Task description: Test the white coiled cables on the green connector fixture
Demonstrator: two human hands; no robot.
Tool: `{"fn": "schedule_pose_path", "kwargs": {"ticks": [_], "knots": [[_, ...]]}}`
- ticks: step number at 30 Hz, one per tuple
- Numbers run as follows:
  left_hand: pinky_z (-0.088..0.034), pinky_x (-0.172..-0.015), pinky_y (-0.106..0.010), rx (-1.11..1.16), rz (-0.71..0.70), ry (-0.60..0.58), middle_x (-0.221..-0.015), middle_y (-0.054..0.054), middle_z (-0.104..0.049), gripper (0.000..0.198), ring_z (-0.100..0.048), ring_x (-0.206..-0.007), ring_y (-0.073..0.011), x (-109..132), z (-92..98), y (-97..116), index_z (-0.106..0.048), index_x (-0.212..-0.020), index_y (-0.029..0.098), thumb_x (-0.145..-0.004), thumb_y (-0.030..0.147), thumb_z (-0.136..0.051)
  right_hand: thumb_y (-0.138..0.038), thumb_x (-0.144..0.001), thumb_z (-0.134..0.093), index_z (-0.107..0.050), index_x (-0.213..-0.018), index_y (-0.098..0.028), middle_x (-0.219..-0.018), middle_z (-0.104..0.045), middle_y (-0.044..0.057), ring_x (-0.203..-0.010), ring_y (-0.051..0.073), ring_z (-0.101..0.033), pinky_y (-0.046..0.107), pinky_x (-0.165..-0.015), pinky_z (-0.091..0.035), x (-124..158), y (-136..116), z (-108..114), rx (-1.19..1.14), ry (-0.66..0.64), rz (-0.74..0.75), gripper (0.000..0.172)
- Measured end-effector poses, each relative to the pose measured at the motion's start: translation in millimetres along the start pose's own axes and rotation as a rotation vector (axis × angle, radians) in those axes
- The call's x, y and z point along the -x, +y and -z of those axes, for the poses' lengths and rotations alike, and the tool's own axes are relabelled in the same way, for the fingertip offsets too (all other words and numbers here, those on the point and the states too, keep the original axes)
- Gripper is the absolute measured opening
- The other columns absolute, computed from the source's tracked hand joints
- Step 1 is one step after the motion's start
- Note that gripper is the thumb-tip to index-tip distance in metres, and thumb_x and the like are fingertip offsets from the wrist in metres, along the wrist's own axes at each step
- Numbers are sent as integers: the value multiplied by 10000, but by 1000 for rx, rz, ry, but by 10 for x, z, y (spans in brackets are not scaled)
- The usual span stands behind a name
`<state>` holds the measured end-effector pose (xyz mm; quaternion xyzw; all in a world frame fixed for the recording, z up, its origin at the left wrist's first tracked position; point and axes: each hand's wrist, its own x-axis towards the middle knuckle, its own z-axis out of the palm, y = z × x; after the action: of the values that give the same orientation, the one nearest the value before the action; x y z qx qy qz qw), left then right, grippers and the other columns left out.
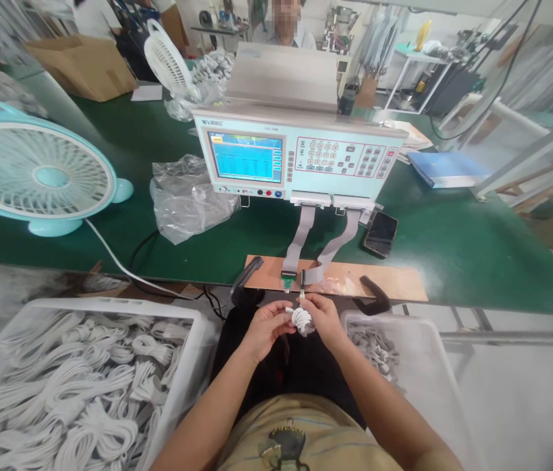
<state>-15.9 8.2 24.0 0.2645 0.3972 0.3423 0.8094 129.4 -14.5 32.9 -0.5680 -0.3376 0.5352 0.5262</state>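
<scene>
A small bundle of coiled white cable point(302, 320) is between my two hands, just off the front edge of the table. My left hand point(267, 326) is closed, its thumb and fingers pinching the cable at the left of the coil. My right hand point(324, 319) is closed on the cable's other side, fingers at its plug end, close to the right test connector point(302, 280). Whether the plug sits in that connector I cannot tell. Beside it, a green circuit board with a metal socket point(287, 284) ends the left grey ribbon cable point(300, 241).
A tester with a lit screen point(247, 156) stands behind a wooden board point(379, 280) held by black clamps point(245, 282). A bin of coiled cables point(190, 314) is at left, another bin point(433, 340) at right. A fan point(50, 176), phone point(381, 234) and blue folder point(447, 169) lie around; a person sits opposite.
</scene>
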Motion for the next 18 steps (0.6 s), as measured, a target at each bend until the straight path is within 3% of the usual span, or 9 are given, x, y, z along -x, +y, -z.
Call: {"fn": "schedule_pose_path", "kwargs": {"ticks": [4,8,13,18], "knots": [[-412,-422,-194,-241,-147,47,-548,-3,-575,208,-500,-452,-100,-25,-80,74,-623,-769,134,-678,316,-666,-401,-640,-681,-609,-612,-158,-500,-541,-27,-428,89,-414,224,-437,-313,-33,-10,-39,-177,12,-117,255],[-365,-464,-180,-471,-277,20,-600,-2,-568,149,-467,-508,-101,-35,-97,167,-646,-653,163,-682,309,-647,-374,-577,-732,-610,-581,-156,-496,-552,-31,-422,83,-417,224,-444,-318,-62,-14,-68,-299,44,-167,250],[-363,-577,-197,-556,-434,120,-586,6,-522,213,-454,-595,-121,-92,-95,108,-601,-557,161,-723,294,-589,-352,-578,-739,-634,-609,-155,-524,-584,-15,-454,96,-462,234,-487,-361,-66,19,-96,-355,58,-164,226],[-339,-560,-205,-509,-432,219,-525,22,-497,257,-422,-549,-113,-126,-127,48,-583,-532,157,-704,348,-594,-360,-603,-718,-635,-632,-161,-542,-591,-9,-472,107,-475,241,-497,-373,-45,27,-147,-339,97,-114,217]]}}
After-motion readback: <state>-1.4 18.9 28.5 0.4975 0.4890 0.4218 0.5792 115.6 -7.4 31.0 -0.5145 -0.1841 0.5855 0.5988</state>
